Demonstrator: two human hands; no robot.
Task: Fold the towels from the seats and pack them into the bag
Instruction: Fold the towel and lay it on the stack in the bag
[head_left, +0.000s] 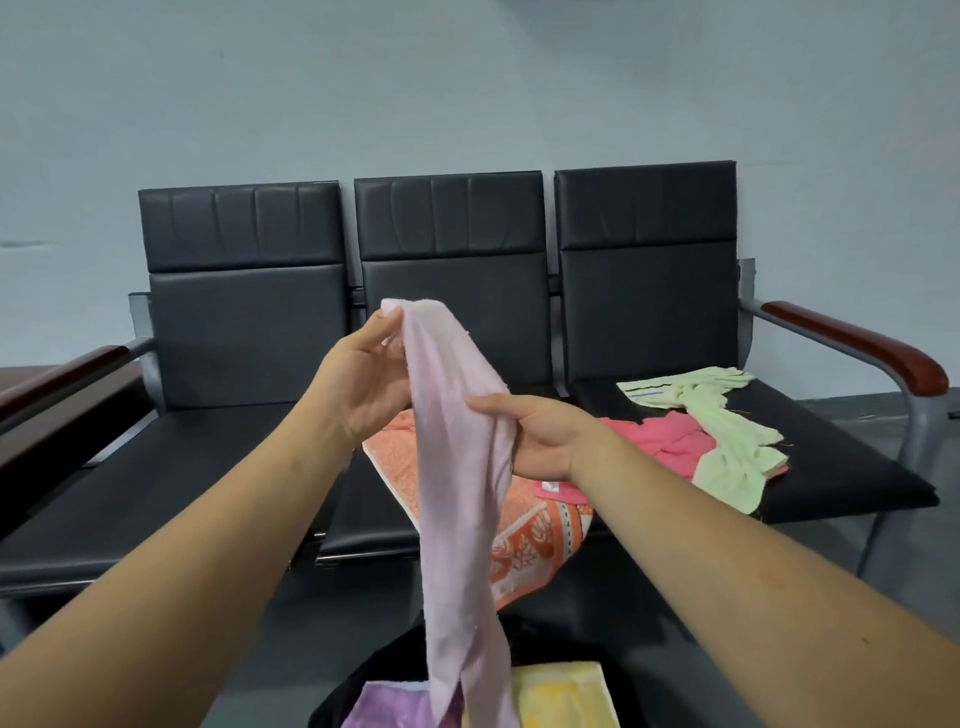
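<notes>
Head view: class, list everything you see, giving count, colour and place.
seats: 3, black, row against wall
armrests: 2, brown, row's ends
orange towel: 1, patterned orange, middle seat, overhanging front
pink towel: 1, pink, across middle and right seats
green towel: 1, pale green, right seat, partly over pink towel
bag: 1, black, floor, bottom centre
purple towel: 1, purple, in bag
yellow towel: 1, yellow, in bag
pale pink towel: 1, held up above bag
left hand: pinches its top
right hand: grips its middle
</notes>
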